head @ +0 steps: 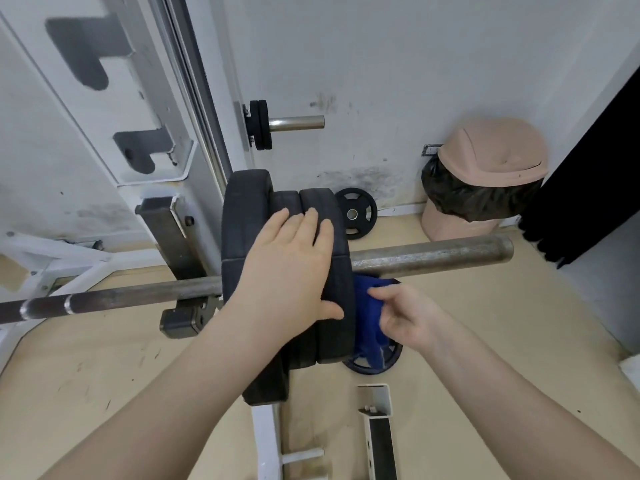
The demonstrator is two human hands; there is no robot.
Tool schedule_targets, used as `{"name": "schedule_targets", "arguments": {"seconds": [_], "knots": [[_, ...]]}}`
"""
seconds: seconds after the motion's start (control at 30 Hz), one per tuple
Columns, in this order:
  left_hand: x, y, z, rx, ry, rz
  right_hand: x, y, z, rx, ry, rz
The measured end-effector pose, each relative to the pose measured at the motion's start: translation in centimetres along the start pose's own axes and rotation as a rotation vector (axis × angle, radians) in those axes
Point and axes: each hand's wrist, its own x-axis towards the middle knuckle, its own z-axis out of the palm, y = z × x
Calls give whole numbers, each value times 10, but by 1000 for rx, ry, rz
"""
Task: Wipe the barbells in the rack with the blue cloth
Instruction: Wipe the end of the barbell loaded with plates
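A steel barbell [429,252] lies across the white rack [152,109], loaded with three black weight plates [242,216] near the middle of the view. My left hand [294,268] rests flat on top of the plates, with its thumb hooked over the outer plate's edge. My right hand [408,315] pinches the blue cloth [367,306] just below the bar's sleeve, against the outer plate's face. Part of the cloth hangs down behind my fingers.
A second short bar with small plates [259,124] sticks out of the rack higher up. Two loose plates [356,213] lie on the tan floor. A pink lidded bin [485,174] stands by the wall. A white rack foot [377,431] lies near my right forearm.
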Motion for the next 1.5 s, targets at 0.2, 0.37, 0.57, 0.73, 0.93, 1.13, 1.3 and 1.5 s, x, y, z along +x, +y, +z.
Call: {"name": "schedule_targets", "arguments": {"seconds": [0.2, 0.37, 0.57, 0.73, 0.93, 1.13, 1.3, 1.5], "knots": [[0, 0, 4, -26, 29, 9, -2, -11, 28, -478, 176, -901], [-1, 0, 6, -25, 41, 10, 49, 19, 21, -1609, 283, -1336], [-4, 2, 7, -33, 61, -6, 57, -40, -11, -1625, 762, -1224], [-5, 9, 5, -31, 46, -33, 57, -2, 10, -1784, 420, -1458], [-8, 15, 0, -109, 76, -109, 58, -66, -61, -1782, 743, -1224], [9, 53, 1, -215, 266, -198, 62, -39, -42, -1762, 446, -1412], [33, 92, 15, -328, 138, -59, 56, -85, -99, -1706, 577, -1418], [78, 111, 54, -208, -99, -218, 66, -75, -91, -1697, 698, -1270]]}}
